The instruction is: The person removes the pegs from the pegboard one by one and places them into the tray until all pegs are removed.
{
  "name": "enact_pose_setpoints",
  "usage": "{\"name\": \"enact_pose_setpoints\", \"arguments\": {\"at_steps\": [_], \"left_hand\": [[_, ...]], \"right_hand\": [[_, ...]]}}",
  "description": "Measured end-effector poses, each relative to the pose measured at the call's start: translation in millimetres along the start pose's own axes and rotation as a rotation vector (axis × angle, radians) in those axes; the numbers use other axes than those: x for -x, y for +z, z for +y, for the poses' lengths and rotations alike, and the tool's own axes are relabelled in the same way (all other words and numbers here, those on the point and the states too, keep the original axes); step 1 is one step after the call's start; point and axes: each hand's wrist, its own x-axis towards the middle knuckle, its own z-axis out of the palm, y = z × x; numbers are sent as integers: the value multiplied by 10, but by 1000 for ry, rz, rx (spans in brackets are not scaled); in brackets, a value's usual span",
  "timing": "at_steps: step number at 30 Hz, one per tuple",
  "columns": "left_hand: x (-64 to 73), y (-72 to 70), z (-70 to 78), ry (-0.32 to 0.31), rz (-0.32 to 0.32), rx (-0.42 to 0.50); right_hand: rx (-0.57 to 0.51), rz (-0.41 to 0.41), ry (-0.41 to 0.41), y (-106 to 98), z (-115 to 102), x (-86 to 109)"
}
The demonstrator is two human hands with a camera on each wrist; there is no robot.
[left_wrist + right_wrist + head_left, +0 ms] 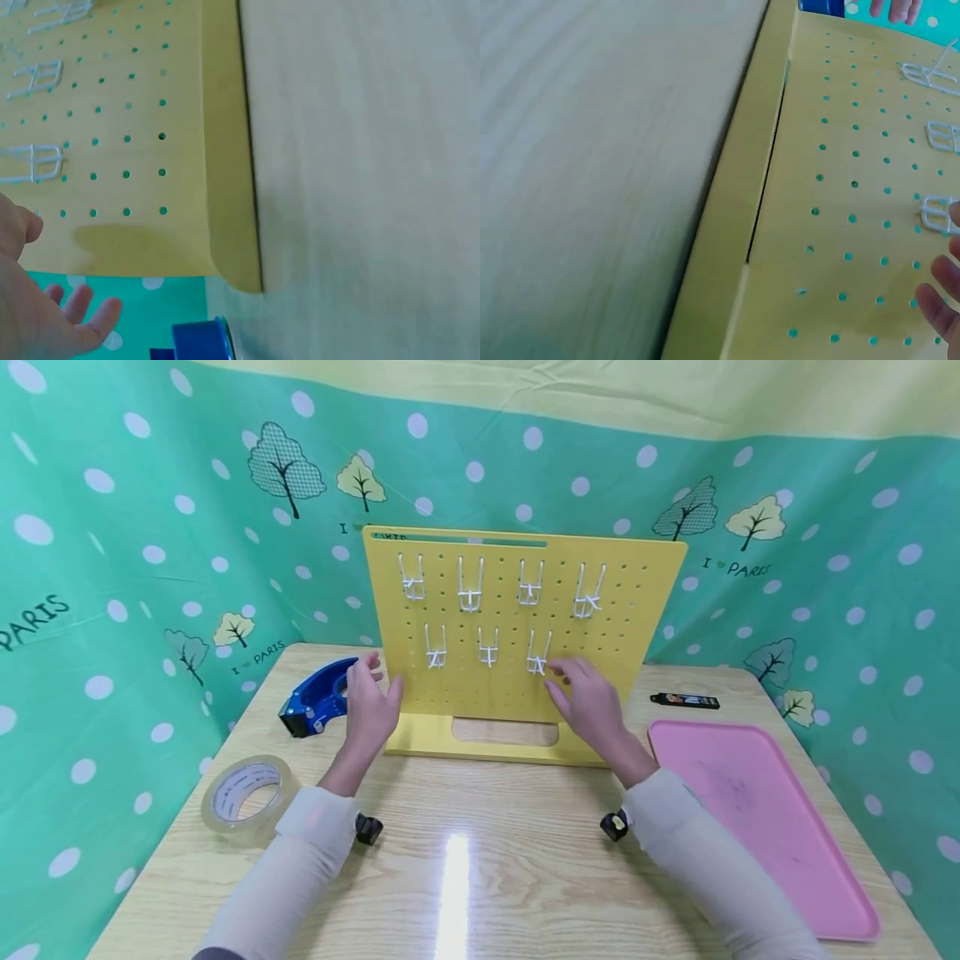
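Observation:
A yellow pegboard (472,693) stands upright on its base, with white wire hooks in two rows. My right hand (594,703) is in front of its lower right part, fingers loosely bent and spread. Its fingertips are right beside the rightmost hook (537,665) of the lower row; in the right wrist view a fingertip overlaps the end of that hook (934,214). At the board's left edge, my left hand (371,706) is raised with thumb and fingers apart, holding nothing. The left wrist view shows this hand (45,322) near the board's side edge.
To the left, a blue tape dispenser (318,697) sits behind a roll of clear tape (281,768). A pink tray (757,810) lies at the right, with a small black packaged item (685,700) behind it. Patterned green cloth (480,493) hangs around the wooden table (405,860).

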Motion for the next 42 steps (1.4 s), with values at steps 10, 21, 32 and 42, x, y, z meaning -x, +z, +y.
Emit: {"name": "enact_pose_setpoints", "arguments": {"at_steps": [10, 21, 32, 42], "left_hand": [[-294, 79, 66, -48, 56, 139], [-407, 116, -5, -21, 68, 149], [-422, 99, -41, -36, 30, 137], [-419, 82, -26, -42, 26, 130]], "right_hand": [[-12, 108, -10, 175, -40, -167], [8, 151, 6, 265, -39, -222], [26, 176, 1, 251, -53, -240], [31, 207, -30, 236, -49, -233]]}}
